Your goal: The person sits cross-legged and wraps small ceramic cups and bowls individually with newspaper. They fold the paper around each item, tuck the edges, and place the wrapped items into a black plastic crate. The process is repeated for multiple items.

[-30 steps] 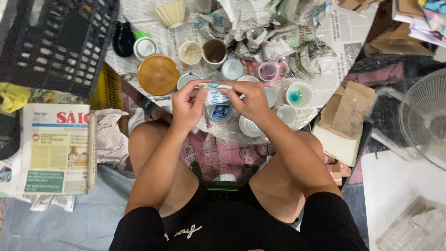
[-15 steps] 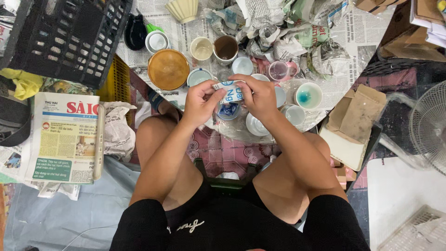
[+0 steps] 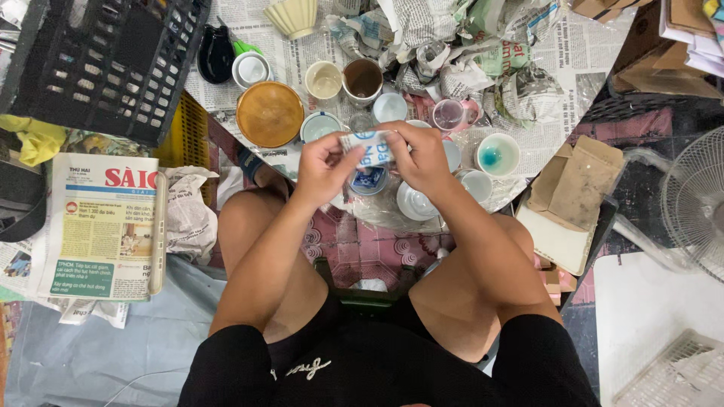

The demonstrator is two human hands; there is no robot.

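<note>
I hold a small white-and-blue cup (image 3: 375, 148) just above the middle of the frame, my left hand (image 3: 326, 167) and right hand (image 3: 422, 157) both clamped on it. Below it sits a blue-patterned bowl (image 3: 369, 181); a brown plate (image 3: 269, 114) lies to the left and a black crate (image 3: 105, 60) at upper left.

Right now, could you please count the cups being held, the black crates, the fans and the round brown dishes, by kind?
blue-and-white cup, held between the left hand and the right hand: 1
black crate: 1
fan: 1
round brown dish: 1
Total: 4
</note>
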